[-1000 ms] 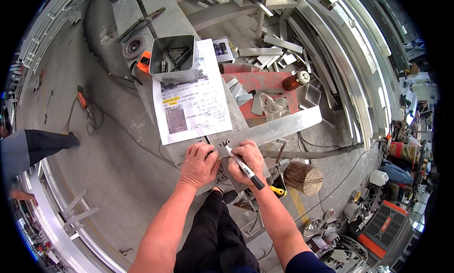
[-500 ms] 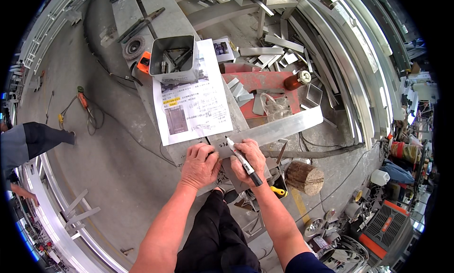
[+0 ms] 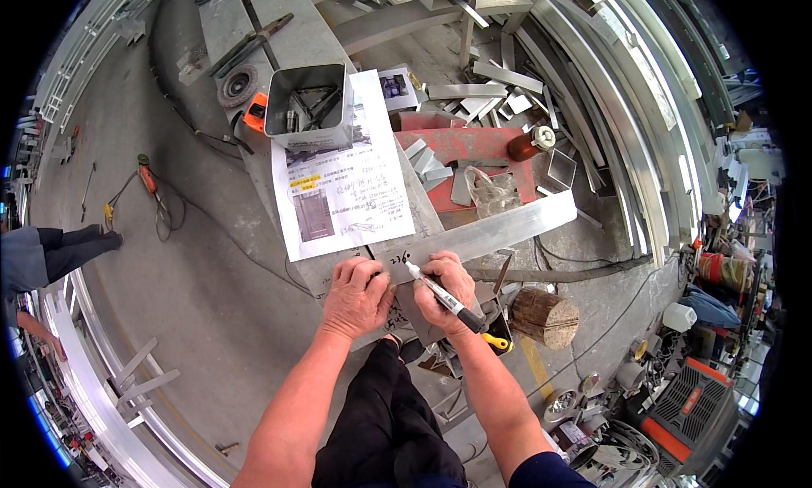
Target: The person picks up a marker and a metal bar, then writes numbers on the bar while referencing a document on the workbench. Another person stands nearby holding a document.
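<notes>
A white marker pen (image 3: 440, 292) with a black end is gripped in my right hand (image 3: 448, 289), its tip down at fresh black handwriting on a flat silver aluminium bar (image 3: 499, 230). My left hand (image 3: 359, 297) is closed at the bar's left end, fingers curled down over the metal; what lies under the fingertips is hidden. Just beyond both hands, a printed sheet of paper (image 3: 385, 209) with handwritten notes lies on the grey metal bench. On the sheet's far end stands a square metal container (image 3: 309, 139) with small tools inside. Beside it sits an orange tape measure (image 3: 256, 112).
A grinding disc (image 3: 238, 85) lies farther up the bench. Metal offcuts, a red metal piece (image 3: 499, 141) and a brown bottle (image 3: 526, 146) are at the right. A wooden log (image 3: 545, 317) stands on the floor nearby. At far left is another person (image 3: 51, 255).
The marker tip has shifted slightly down and right, and more writing shows on the bar. My left hand has stayed in place. The person at far left has changed leg position.
</notes>
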`<act>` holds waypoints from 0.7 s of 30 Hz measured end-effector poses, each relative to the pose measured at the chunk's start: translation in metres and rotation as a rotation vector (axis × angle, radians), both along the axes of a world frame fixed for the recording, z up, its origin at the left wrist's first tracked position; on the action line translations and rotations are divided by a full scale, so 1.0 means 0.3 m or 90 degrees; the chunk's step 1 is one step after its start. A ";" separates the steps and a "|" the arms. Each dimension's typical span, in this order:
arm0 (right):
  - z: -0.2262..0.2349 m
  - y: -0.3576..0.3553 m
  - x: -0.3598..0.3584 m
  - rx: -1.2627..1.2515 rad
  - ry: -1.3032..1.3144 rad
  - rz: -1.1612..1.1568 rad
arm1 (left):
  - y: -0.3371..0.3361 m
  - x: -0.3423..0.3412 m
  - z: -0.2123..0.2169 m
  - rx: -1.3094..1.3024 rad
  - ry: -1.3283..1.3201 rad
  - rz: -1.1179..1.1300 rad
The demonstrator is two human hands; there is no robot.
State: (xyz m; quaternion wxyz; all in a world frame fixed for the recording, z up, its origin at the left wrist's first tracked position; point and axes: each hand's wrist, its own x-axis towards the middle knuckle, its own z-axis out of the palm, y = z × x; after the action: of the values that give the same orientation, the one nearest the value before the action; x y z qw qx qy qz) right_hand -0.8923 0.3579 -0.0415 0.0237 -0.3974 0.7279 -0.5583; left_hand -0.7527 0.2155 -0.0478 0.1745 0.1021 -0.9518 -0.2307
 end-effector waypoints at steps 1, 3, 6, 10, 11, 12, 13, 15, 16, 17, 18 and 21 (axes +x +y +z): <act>0.001 0.000 -0.001 -0.002 0.000 0.001 | 0.000 0.000 0.000 0.000 -0.001 0.000; 0.002 -0.001 -0.001 -0.005 -0.002 0.000 | -0.001 0.001 0.000 0.000 -0.002 0.000; 0.007 -0.005 -0.001 -0.004 -0.004 0.000 | -0.001 0.002 0.002 0.000 0.002 0.000; 0.010 -0.006 -0.003 0.005 -0.001 0.007 | -0.002 0.002 0.000 0.003 0.005 -0.002; 0.009 -0.005 -0.003 0.007 0.002 0.007 | -0.002 0.002 0.000 0.004 0.006 -0.002; 0.009 -0.005 -0.003 0.006 0.000 0.006 | -0.001 0.001 0.000 0.005 0.006 -0.002; 0.009 -0.005 -0.003 0.004 -0.001 0.006 | -0.001 0.000 0.000 0.005 0.007 -0.002; 0.010 -0.005 -0.003 0.003 -0.001 0.007 | -0.001 0.001 0.001 0.004 0.007 -0.003; 0.011 -0.006 -0.003 0.004 0.000 0.009 | -0.001 0.001 0.001 0.003 0.006 -0.003; 0.012 -0.006 -0.004 0.004 0.002 0.010 | -0.002 0.001 0.002 0.003 0.005 -0.004; 0.013 -0.007 -0.004 0.003 0.002 0.012 | -0.002 0.001 0.003 0.002 0.006 -0.004; 0.018 -0.007 -0.006 0.003 0.003 0.014 | -0.002 0.000 0.005 0.001 0.005 -0.006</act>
State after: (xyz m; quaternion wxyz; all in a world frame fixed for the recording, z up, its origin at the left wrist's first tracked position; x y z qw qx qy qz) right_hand -0.8941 0.3557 -0.0360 0.0293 -0.4067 0.7246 -0.5556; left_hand -0.7528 0.2149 -0.0462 0.1771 0.0972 -0.9513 -0.2329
